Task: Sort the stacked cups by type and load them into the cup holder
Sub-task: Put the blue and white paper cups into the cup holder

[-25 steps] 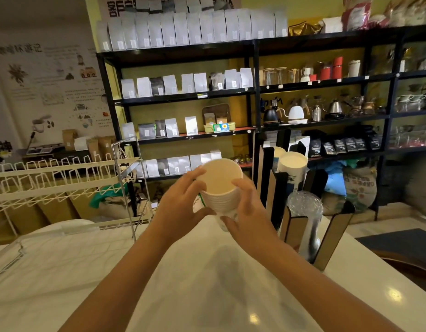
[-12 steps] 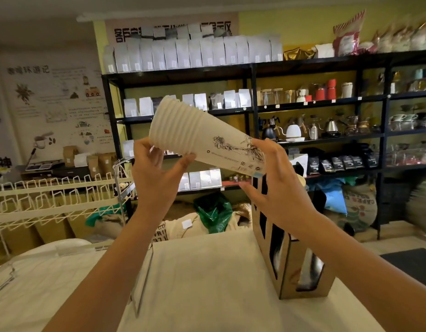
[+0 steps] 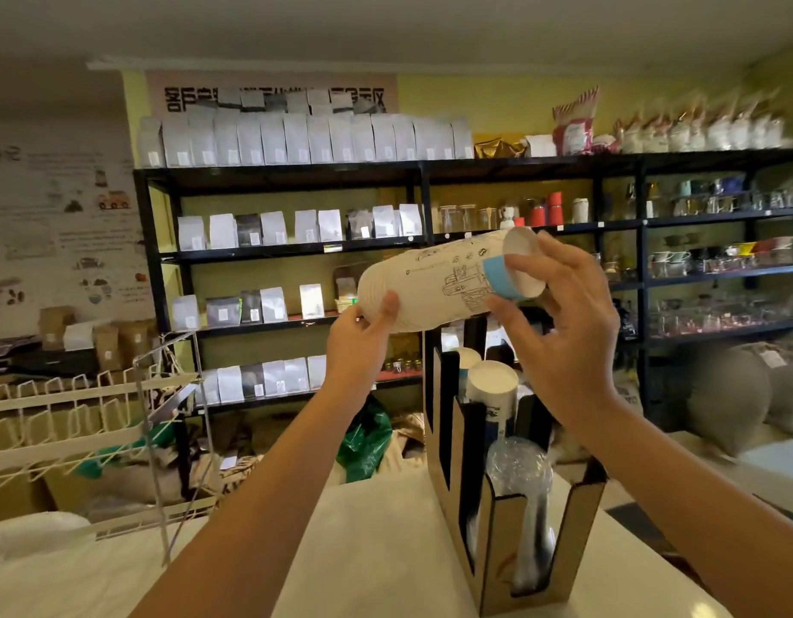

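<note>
Because the counter (image 3: 363, 550) leaves open room left of the cup holder (image 3: 497, 519) near its right edge, swinging is easy. The paper cup stack (image 3: 435, 283), held sideways above it, looks light and crushable; the left hand (image 3: 363, 332) grips the rims, the right hand (image 3: 559, 332) loosely cradles the base.

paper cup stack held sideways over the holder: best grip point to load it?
Hedged: grip the paper cup stack mid-body, from the side. It lies near horizontal, rim end in the left hand, base at the right hand. Ridged rims add grip; the cup holder slots open upward.
</note>
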